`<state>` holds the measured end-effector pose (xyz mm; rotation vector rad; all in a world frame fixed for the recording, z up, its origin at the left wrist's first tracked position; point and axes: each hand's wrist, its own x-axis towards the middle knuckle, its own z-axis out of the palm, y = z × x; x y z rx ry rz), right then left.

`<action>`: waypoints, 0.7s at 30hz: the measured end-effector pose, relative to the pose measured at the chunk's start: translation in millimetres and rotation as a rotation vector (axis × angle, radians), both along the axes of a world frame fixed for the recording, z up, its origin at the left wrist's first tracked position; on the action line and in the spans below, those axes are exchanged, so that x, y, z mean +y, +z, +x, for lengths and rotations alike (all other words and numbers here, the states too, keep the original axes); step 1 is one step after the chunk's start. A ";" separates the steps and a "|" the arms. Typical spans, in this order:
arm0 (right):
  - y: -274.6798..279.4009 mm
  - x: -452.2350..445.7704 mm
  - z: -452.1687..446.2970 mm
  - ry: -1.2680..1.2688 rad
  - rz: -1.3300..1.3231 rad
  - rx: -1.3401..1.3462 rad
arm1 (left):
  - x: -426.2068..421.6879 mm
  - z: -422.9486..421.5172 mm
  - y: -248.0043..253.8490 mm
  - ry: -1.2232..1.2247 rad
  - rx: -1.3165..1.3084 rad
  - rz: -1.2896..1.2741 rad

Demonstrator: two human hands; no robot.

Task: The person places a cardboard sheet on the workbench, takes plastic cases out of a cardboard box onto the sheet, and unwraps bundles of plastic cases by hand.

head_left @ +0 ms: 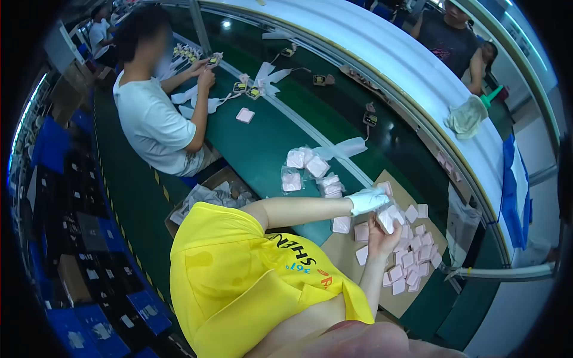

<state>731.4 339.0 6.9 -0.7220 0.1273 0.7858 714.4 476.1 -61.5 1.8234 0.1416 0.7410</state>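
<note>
My right hand (pixel 383 238), bare, has its fingers wrapped round a small clear plastic bag (pixel 390 219) with pale pink square pieces in it. My left hand (pixel 367 201), in a white glove, meets the bag's upper end with its fingers closed at the film. Beyond the glove lies a pink square piece (pixel 385 188). Below my right hand, many loose pink square pieces (pixel 412 259) are spread over a cardboard sheet (pixel 397 305). To the left of the glove, bagged pink pieces (pixel 307 160) lie on the green table (pixel 253 152).
A person in a white T-shirt (pixel 152 110) works at the table with small yellow-and-black parts (pixel 248 89). Behind the metal rail (pixel 340 156) runs a dark green belt (pixel 400 137). An open carton (pixel 218 191) stands beside me. Another person (pixel 450 39) stands across the line.
</note>
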 end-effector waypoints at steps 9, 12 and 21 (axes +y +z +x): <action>-66.3 -32.0 43.5 0.242 0.185 0.230 | -11.5 -40.8 14.1 -0.269 0.127 -0.853; -88.1 -50.4 58.1 0.169 -0.004 0.208 | 5.2 -65.3 28.9 -0.239 0.063 -1.140; -94.5 -106.5 106.2 -0.057 -1.703 -1.157 | 70.1 -82.3 20.0 0.087 0.497 -0.227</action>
